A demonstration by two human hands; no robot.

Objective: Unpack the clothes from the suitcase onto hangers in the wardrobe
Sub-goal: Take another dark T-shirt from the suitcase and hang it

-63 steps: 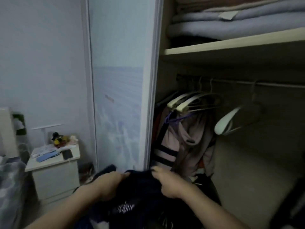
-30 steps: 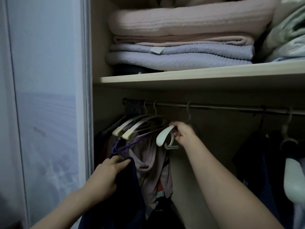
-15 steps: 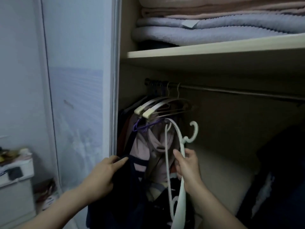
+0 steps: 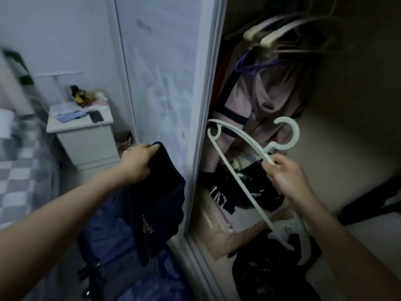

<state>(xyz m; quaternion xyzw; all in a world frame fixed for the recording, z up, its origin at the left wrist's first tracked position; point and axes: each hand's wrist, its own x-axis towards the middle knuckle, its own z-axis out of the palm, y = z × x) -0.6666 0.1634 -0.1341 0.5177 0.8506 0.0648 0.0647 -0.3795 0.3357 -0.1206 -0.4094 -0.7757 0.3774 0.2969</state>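
A person's left hand [image 4: 135, 165] grips the top edge of a dark navy fabric garment [image 4: 159, 203], which hangs below its curled fingers beside the sliding wardrobe door [image 4: 165, 72]. The right hand [image 4: 286, 175] pinches a white plastic hanger [image 4: 238, 166] near its hook, before hung pink clothes [image 4: 260, 98].

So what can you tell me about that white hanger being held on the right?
The white hanger looks like smooth plastic, with a broad curved hook at the upper right and a small curl at its left shoulder tip. It is bare, off the rail and tilted, its lower end pointing down to the right. The right hand pinches it just below the hook, in front of the open wardrobe.
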